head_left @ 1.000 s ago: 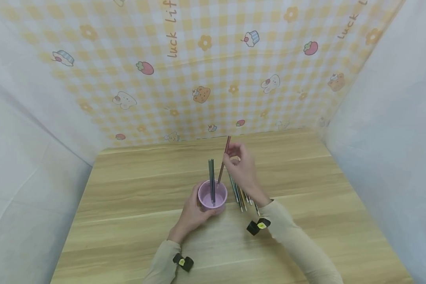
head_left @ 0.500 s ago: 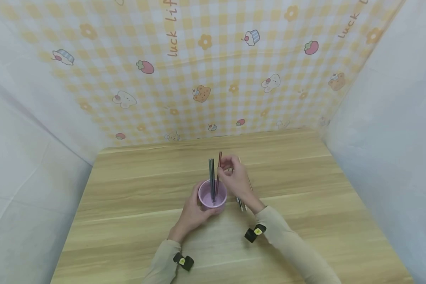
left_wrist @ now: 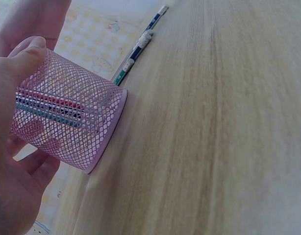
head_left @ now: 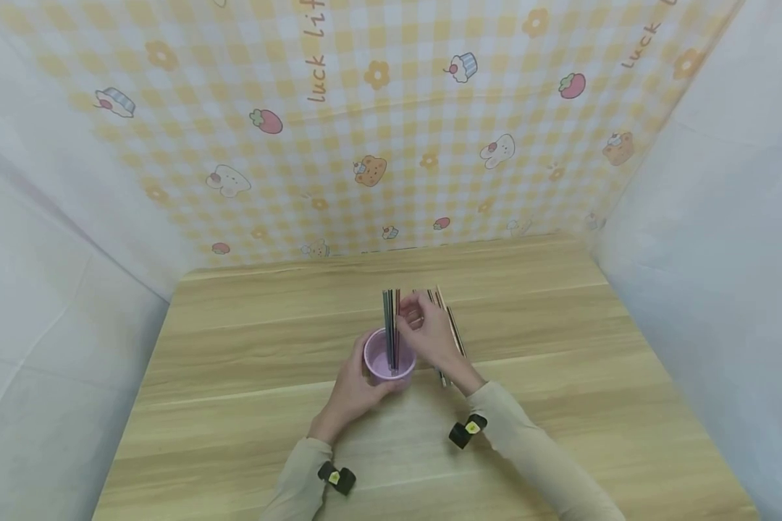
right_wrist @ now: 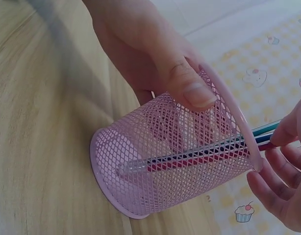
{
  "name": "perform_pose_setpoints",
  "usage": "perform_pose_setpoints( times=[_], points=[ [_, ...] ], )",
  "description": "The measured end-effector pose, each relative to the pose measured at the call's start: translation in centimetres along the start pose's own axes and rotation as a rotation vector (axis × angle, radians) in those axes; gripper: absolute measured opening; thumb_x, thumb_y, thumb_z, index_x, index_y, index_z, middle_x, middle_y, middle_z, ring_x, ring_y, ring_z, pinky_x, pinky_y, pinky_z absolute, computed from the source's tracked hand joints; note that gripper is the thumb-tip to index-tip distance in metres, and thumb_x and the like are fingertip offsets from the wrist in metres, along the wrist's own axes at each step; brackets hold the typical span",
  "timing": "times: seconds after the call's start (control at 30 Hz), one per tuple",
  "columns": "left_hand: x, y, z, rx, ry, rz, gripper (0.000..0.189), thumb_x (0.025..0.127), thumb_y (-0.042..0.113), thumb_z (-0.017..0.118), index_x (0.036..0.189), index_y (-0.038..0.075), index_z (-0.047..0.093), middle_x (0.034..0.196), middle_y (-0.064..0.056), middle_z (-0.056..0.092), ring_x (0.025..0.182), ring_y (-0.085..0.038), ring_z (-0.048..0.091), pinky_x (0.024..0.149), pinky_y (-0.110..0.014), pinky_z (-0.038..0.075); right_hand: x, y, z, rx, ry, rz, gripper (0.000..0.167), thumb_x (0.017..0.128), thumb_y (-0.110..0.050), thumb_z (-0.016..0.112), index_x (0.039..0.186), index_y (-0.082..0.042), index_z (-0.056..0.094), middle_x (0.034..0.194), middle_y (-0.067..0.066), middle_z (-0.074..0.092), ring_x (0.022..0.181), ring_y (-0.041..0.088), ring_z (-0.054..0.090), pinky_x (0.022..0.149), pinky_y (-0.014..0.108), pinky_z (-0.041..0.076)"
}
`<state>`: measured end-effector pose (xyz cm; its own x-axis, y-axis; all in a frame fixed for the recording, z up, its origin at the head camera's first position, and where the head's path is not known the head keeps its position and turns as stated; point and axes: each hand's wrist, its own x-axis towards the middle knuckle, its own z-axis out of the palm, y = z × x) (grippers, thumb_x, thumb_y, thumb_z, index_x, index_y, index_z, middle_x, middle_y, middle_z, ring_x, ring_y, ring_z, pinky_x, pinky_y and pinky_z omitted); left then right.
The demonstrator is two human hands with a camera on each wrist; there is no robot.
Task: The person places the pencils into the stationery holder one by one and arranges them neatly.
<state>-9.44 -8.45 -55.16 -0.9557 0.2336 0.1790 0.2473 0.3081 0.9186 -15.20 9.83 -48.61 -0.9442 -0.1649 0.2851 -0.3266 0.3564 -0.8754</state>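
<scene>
Curls the left hand (head_left: 348,387) round the cup (head_left: 379,355), holding it upright on the table (head_left: 221,347). Contains, close together, a green pencil (head_left: 386,315), a dark pencil (head_left: 391,315) and a red pencil (head_left: 398,298) (all reaching down near the base, as seen through the mesh). Pinches the red pencil above the rim with the right hand (head_left: 429,333). Farther right, partly hidden by that hand and wrist, shows more pencils (head_left: 457,332) lying on the table near the cup.
</scene>
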Motion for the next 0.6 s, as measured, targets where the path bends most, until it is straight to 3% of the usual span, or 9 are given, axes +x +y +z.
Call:
perform_pose_setpoints(
  times=[0.13, 0.33, 0.6],
  points=[
    [0.0, 0.0, 0.0, -0.009, 0.002, -0.003, 0.101, 0.069, 0.023, 0.094, 0.152, 0.028, 0.036, 0.146, 0.0, 0.054, 0.133, -0.022, 0.054, 0.114, -0.049, 0.045, -0.1, 0.1, -0.2, -0.016, -0.009, 0.006, 0.019, 0.087, -0.001, 0.066, 0.106, -0.001, 0.062, 0.094, 0.012, 0.071, 0.08, 0.021, 0.069, 0.068, 0.023, 0.062],
    [0.0, 0.1, 0.1, -0.003, 0.013, 0.025, 0.1, 0.07, 0.023, 0.094, 0.152, 0.024, 0.037, 0.146, -0.004, 0.055, 0.133, -0.027, 0.055, 0.113, -0.053, 0.045, 0.5, 0.4, -1.2, -0.059, 0.004, 0.005, 0.017, 0.091, -0.004, 0.064, 0.108, 0.0, 0.064, 0.096, 0.012, 0.071, 0.082, 0.021, 0.068, 0.07, 0.023, 0.06],
    [0.0, 0.1, 0.2, -0.008, 0.02, -0.01, 0.101, 0.067, 0.016, 0.095, 0.15, 0.026, 0.039, 0.143, -0.001, 0.056, 0.133, -0.024, 0.054, 0.114, -0.05, 0.044, 2.2, -0.2, -3.7, -0.105, 0.05, -0.045, 0.02, 0.093, -0.003, 0.061, 0.113, 0.002, 0.063, 0.106, 0.016, 0.07, 0.091, 0.027, 0.069, 0.08, 0.036, 0.062]
  ],
)
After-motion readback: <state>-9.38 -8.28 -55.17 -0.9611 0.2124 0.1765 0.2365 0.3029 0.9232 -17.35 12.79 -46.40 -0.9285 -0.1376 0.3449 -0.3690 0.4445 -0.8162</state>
